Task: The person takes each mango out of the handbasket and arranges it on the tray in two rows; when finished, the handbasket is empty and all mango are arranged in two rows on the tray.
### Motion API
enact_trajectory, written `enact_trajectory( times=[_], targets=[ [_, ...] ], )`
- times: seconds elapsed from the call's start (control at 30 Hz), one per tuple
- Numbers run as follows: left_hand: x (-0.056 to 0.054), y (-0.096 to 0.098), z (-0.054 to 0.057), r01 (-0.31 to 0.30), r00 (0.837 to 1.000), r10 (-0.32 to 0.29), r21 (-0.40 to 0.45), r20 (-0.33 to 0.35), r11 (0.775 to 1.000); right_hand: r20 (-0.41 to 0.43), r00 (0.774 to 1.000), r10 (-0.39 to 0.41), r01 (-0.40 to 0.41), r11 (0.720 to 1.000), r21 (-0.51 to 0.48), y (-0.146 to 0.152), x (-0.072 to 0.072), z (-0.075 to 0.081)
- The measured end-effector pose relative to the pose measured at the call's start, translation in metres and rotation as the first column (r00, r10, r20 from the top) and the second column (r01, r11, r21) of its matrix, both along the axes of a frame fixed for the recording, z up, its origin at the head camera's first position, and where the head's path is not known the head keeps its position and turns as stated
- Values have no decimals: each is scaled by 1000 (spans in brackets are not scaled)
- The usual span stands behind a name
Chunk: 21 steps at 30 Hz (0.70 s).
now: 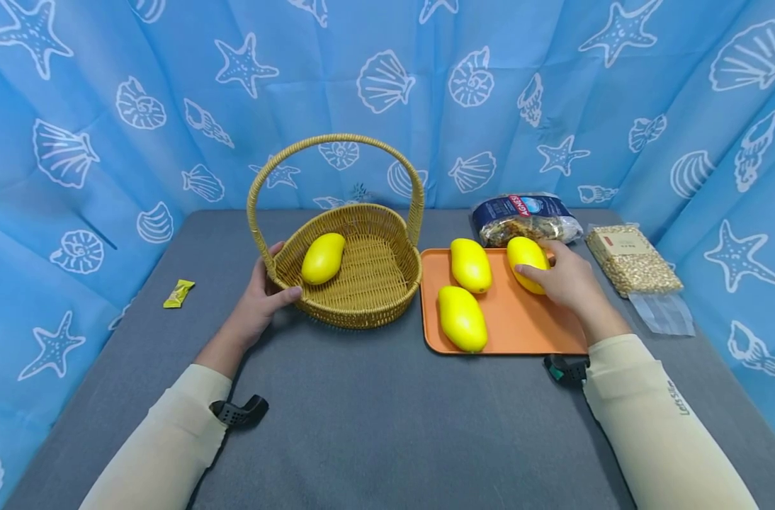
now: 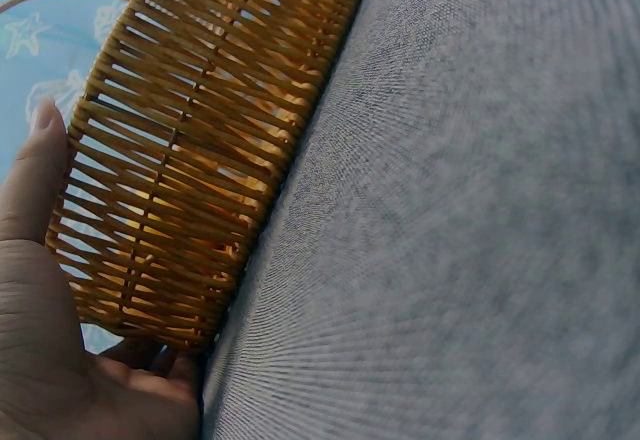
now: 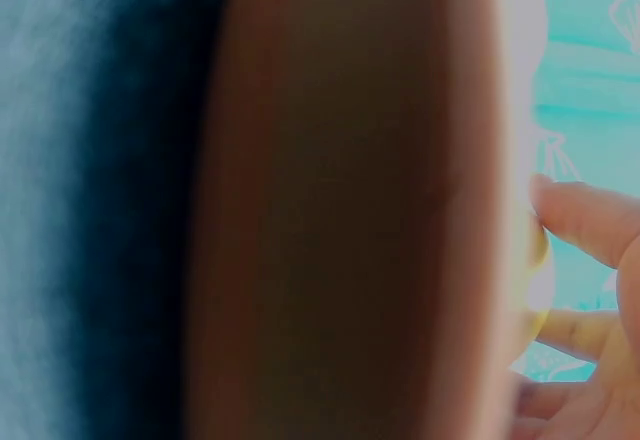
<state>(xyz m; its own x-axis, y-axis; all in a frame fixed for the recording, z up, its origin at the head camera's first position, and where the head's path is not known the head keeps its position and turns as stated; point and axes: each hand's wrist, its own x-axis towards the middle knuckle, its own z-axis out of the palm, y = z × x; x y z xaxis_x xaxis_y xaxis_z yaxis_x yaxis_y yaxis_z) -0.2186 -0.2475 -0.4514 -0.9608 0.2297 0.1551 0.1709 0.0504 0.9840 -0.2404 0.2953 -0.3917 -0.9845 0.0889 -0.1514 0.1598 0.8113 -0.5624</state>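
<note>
A wicker basket [image 1: 358,319] with a tall arched handle stands at the middle of the table, one yellow mango [image 1: 324,258] inside it. My left hand [image 1: 258,301] grips the basket's left side, thumb over the rim; the left wrist view shows that thumb [image 2: 35,175] along the woven wall. On the orange tray [image 1: 515,329] lie two mangoes, one behind [image 1: 471,265] and one in front [image 1: 462,319]. Toward the tray's back right, my right hand [image 1: 569,278] holds a third mango [image 1: 525,262] between thumb and fingers. A blurred tray edge fills much of the right wrist view.
Behind the tray lies a dark blue pasta bag [image 1: 524,218]. A clear pack of pale beans or grains [image 1: 632,262] is to the tray's right. A small yellow wrapped sweet [image 1: 179,293] lies at the far left. A blue shell-print curtain [image 1: 387,106] borders the grey table [image 1: 387,425].
</note>
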Motion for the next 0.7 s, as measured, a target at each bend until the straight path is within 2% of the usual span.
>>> enact_trajectory(
  times=[0.37,0.7],
  targets=[
    [-1,-1,-1,5,1000,-5,-6,-4,1000,-13,1000,16,-16,1000,0,1,1,2],
    [0,-1,-1,13,1000,-13,3,-13,1000,1,1000,-5,5,1000,-17,1,3,6]
  ],
)
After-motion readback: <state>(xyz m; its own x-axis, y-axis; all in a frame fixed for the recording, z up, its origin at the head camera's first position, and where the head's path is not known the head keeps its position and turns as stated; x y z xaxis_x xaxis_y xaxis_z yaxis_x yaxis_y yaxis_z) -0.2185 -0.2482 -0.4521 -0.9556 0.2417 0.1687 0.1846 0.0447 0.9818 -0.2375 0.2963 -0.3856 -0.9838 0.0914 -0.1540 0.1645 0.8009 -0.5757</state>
